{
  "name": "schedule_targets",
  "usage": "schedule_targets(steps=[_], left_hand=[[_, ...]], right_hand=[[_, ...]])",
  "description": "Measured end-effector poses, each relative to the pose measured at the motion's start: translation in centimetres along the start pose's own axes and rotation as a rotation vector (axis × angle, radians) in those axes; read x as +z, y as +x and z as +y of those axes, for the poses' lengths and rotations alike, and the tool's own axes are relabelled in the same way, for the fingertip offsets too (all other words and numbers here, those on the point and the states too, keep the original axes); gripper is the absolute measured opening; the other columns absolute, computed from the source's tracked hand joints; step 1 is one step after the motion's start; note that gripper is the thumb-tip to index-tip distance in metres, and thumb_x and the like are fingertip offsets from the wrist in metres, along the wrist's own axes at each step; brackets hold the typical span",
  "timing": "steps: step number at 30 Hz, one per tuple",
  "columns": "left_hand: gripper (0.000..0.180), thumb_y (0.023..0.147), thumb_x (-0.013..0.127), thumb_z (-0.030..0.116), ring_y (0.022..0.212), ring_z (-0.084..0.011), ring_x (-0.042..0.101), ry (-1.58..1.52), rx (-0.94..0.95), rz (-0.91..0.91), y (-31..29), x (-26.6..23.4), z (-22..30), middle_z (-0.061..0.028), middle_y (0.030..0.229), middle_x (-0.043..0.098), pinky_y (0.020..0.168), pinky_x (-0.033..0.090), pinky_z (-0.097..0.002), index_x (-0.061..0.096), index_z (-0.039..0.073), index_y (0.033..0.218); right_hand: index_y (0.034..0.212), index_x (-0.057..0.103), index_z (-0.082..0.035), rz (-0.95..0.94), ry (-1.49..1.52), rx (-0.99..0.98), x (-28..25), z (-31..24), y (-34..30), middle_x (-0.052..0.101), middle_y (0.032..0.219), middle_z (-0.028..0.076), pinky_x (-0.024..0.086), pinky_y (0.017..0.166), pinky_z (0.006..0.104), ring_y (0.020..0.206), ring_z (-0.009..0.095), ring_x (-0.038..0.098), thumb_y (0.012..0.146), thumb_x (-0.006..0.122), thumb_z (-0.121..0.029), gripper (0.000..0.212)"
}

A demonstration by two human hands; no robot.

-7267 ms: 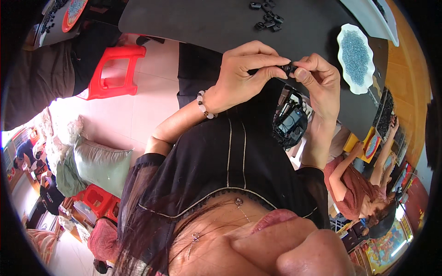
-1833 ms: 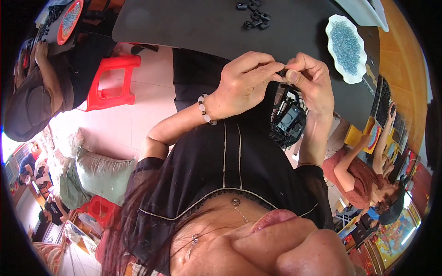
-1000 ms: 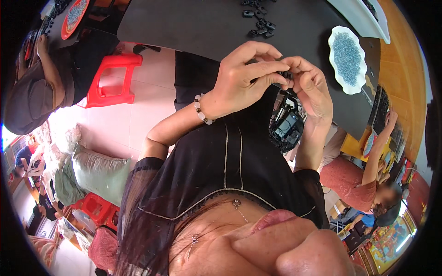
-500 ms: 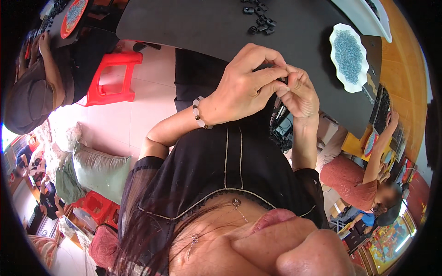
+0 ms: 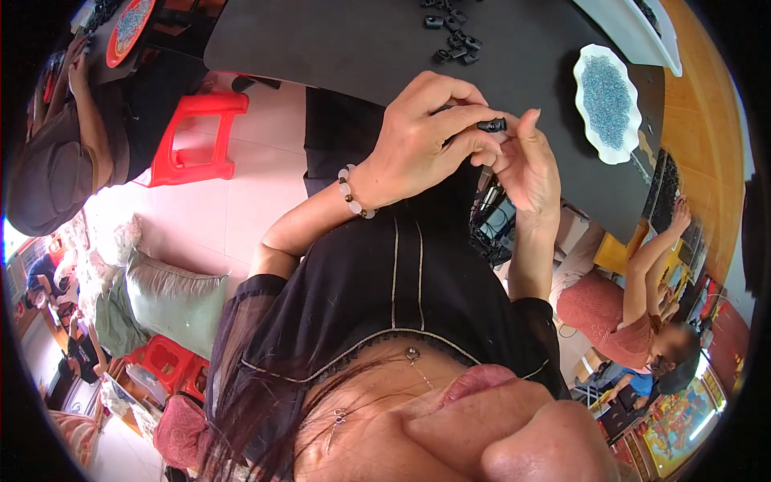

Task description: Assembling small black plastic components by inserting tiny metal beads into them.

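A small black plastic piece (image 5: 491,125), shaped like a cord lock, sits between the thumb and forefinger of my left hand (image 5: 422,145). My right hand (image 5: 530,173) is close beside it, thumb raised and apart from the fingers. Those fingers are partly hidden behind the piece and my left fingertips, and I see nothing gripped in them. Beyond my hands, several similar black cord locks (image 5: 456,40) lie loose on the dark table (image 5: 321,44). To the right stands a white scalloped dish (image 5: 588,132) full of tiny blue-grey pieces, too small to make out.
A white tray (image 5: 618,28) stands at the far right. Left of me is a red plastic stool (image 5: 221,104), with a seated person (image 5: 72,145) and a red dish (image 5: 112,56) beyond. Another person (image 5: 602,313) works at the right. A green cushion (image 5: 173,301) lies lower left.
My right thumb has lifted off and moved away from the piece, leaving the black cord lock showing in my left fingers. The person at the right has shifted their arms.
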State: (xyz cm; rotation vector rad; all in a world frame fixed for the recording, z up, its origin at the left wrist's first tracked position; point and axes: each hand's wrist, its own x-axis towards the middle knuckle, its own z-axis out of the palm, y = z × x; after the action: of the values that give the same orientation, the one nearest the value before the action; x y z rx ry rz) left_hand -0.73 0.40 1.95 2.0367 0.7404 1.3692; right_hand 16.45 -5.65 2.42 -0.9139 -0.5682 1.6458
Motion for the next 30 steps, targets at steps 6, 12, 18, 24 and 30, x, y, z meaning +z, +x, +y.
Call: schedule_targets(steps=[6,12,18,24,30], left_hand=[[0.028,0.065,0.083,0.009,0.080,-0.0171,0.059,-0.007,-0.014,-0.004,0.1,0.2,-0.7,-0.0027,0.095,0.066,0.067,0.049,-0.0280,0.076,0.007,0.092],[0.016,0.076,0.080,0.010,0.067,-0.0103,0.057,-0.257,-0.179,0.103,-0.1,1.4,-0.7,-0.0035,0.092,0.066,0.060,0.048,-0.0246,0.075,0.005,0.090],[0.008,0.082,0.070,0.002,0.059,-0.0060,0.053,-0.277,-0.250,0.043,-0.4,0.6,-2.5,-0.0034,0.075,0.063,0.053,0.041,-0.0214,0.067,-0.001,0.075],[0.012,0.080,0.069,0.002,0.055,-0.0065,0.054,-0.232,-0.259,-0.003,-0.2,0.6,-2.3,-0.0036,0.072,0.062,0.050,0.041,-0.0219,0.062,-0.001,0.070],[0.011,0.081,0.070,0.004,0.055,-0.0071,0.057,-0.204,-0.245,-0.046,-0.8,0.0,-2.9,-0.0037,0.074,0.062,0.050,0.043,-0.0217,0.065,0.000,0.073]], right_hand=[[0.107,0.066,0.005,0.106,-0.565,-0.199,0.1,-1.2,-0.3,0.071,0.087,0.009,0.052,0.059,0.0206,0.070,0.009,0.064,0.099,0.057,-0.032,0.038],[0.096,0.071,-0.001,0.183,-0.847,-0.308,0.2,-4.4,1.2,0.070,0.078,0.002,0.044,0.056,0.0189,0.066,0.004,0.057,0.094,0.065,-0.026,0.026],[0.118,0.069,-0.007,0.555,-1.346,-1.009,-4.8,-20.4,7.3,0.073,0.094,0.003,0.047,0.076,0.0224,0.080,0.009,0.061,0.092,0.064,-0.039,0.041],[0.119,0.068,-0.009,0.580,-1.771,-0.807,-5.1,-19.7,9.7,0.073,0.096,0.005,0.048,0.081,0.0234,0.090,0.012,0.066,0.094,0.063,-0.028,0.032],[0.104,0.070,-0.009,-0.074,-1.625,-0.744,1.8,-7.2,8.9,0.068,0.089,0.009,0.050,0.074,0.0342,0.085,0.027,0.062,0.081,0.073,-0.013,0.024]])
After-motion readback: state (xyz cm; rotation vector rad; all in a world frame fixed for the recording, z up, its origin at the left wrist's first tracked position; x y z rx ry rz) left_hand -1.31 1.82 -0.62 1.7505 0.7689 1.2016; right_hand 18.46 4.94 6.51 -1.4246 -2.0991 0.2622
